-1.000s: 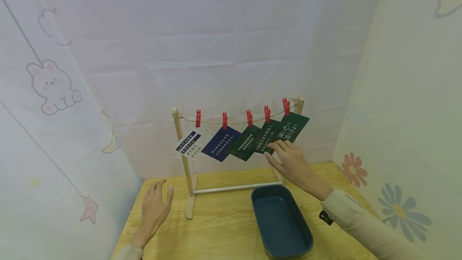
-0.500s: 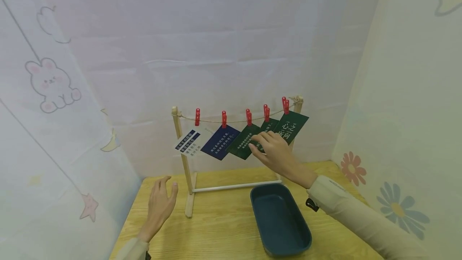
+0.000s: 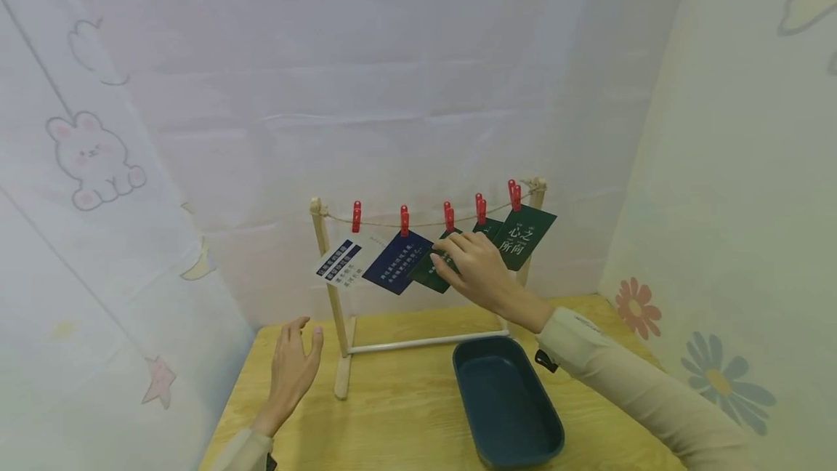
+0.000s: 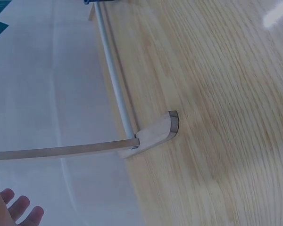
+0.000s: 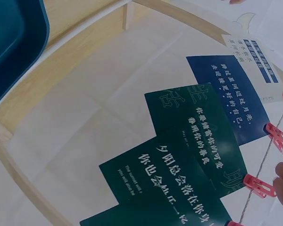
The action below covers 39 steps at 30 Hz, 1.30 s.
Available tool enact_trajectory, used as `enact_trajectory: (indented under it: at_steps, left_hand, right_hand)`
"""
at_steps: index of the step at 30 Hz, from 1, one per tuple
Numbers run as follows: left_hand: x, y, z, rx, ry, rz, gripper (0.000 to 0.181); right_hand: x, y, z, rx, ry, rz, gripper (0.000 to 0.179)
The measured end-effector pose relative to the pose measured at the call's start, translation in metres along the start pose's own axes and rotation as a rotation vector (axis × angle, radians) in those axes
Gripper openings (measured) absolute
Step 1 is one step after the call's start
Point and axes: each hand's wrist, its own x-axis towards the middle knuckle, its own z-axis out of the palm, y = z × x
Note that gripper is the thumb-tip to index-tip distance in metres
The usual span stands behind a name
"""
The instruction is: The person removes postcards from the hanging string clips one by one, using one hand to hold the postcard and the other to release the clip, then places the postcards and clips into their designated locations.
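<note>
The middle green card (image 5: 198, 139) hangs by its red clip (image 3: 449, 216) from the string (image 3: 428, 224), partly hidden behind the person's right hand (image 3: 480, 267); with that card as the hub of a clock, seen from the person's side, the right arm slants in from four o'clock, fingers bent toward nine, thumb beneath; this grip is loosely spread, a gap showing between thumb and fingertips, though I cannot tell whether a finger touches the clip; the left hand (image 3: 292, 368) is raised at eight o'clock, its grip spread too, thumb standing off the fingers; at five o'clock a dark blue tray (image 3: 506, 391) sits on the bench (image 3: 392, 420), its inner floor in plain sight; the blue card (image 3: 397, 262) hangs at nine, the white card (image 3: 343, 262) beyond it; two more green cards (image 3: 528, 237) overlap around two o'clock; a wooden rack (image 3: 336, 304) carries the string; a printed rabbit (image 3: 94, 158) shows between nine and ten.
</note>
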Motion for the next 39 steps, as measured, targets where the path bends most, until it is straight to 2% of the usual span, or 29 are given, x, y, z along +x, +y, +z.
enact_trajectory:
  at_steps: [8,12,16,29,32,39]
  left_hand:
    - [0.006,0.011,0.006,-0.039,0.020,0.013,0.044]
    - [0.010,0.017,0.010,-0.095,0.055,-0.012,0.040]
    - [0.015,0.023,0.013,-0.137,0.062,-0.033,0.038]
    - [0.030,0.036,0.014,-0.165,0.115,-0.039,0.037]
    - [0.032,0.038,0.015,-0.183,0.111,-0.041,0.038]
    - [0.031,0.041,0.022,-0.218,0.084,-0.085,0.039]
  right_hand:
    - [0.022,0.001,0.015,-0.037,0.032,-0.049,0.021]
    - [0.033,-0.001,0.023,-0.028,0.030,-0.074,0.024]
    - [0.043,-0.006,0.029,-0.020,0.042,-0.084,0.023]
    - [0.080,-0.023,0.042,-0.059,0.011,-0.098,0.022]
    - [0.087,-0.026,0.045,-0.068,0.014,-0.099,0.023]
    - [0.103,-0.033,0.049,-0.036,-0.038,-0.049,0.028]
